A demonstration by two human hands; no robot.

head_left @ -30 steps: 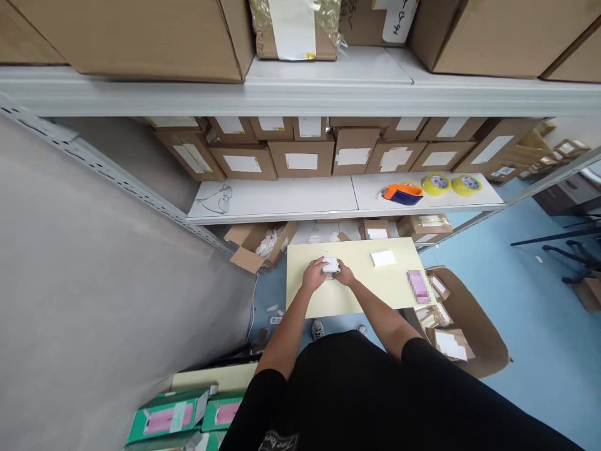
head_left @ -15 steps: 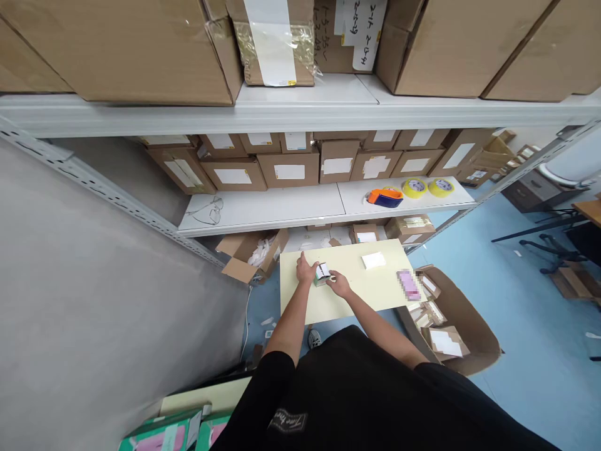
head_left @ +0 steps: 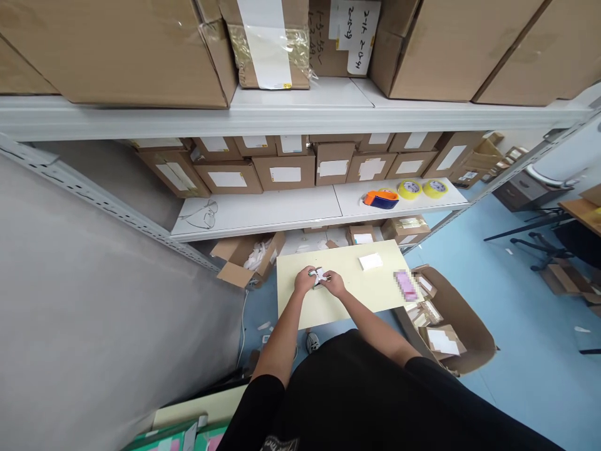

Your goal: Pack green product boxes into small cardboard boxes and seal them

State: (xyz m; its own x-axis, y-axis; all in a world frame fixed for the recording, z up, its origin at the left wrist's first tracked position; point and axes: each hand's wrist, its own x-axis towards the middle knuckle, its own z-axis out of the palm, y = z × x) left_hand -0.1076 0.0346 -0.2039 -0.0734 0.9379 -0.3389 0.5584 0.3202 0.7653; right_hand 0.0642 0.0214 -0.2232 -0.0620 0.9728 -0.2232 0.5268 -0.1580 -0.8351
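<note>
A small white-and-green box (head_left: 318, 274) is on the cream tabletop (head_left: 347, 300), between my two hands. Its white flaps look raised, and my fingers hide much of its sides. On the box's left side my left hand (head_left: 305, 279) is closed, gripping it near the top. My right hand (head_left: 333, 284) closes on the right side, thumb and fingertips at the white flaps. What lies inside the box is too small to make out.
A white stack of slips (head_left: 370, 262) and a blurred pink item (head_left: 405, 285) lie right on the tabletop. A large carton of parcels (head_left: 469, 326) stands at its right, an open carton (head_left: 244, 260) at its left. Above, a shelf (head_left: 263, 213) bears an orange tape dispenser (head_left: 381, 199).
Both hands have closed in on the small box. My left fingers, spread before, now curl at its top, and its white flaps look more raised. The camera view has shifted slightly.
</note>
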